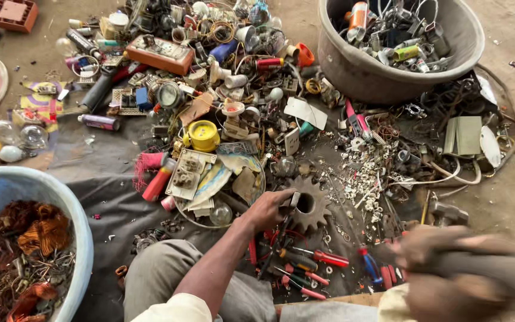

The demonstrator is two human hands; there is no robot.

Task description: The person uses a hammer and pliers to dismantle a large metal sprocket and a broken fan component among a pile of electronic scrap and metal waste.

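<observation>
- Head view, landmark is the rusty gear (309, 204) lying flat on the grey sheet (99, 179).
- Left hand (267, 209) rests on the gear's left edge, fingers curled and pinching a small metal piece (294, 199) against the gear's rim.
- Right hand (442, 247), lower right of the gear, is heavily blurred; it seems wrapped round a dark bar-like tool (496, 268), but I can't tell the exact grip.
- Risk: the tool looks to be moving fast and the left fingers sit right on the piece. A miss would hit the fingers.
- Risk: the gear lies loose on soft cloth. A blow off centre could tip or kick it and throw the piece out of the pinch.
- Risk: small white fragments (365, 173) lie scattered right of the gear. An impact may send more flying towards the face.
- Risk: red-handled screwdrivers (323, 257) lie just below the gear, in the likely path of the wrist or tool. They could snag or roll.
- Glass bulbs (7, 140) sit far left of the gear and the grey tub (382, 77) is up right of it. Both seem out of reach of the blow.
</observation>
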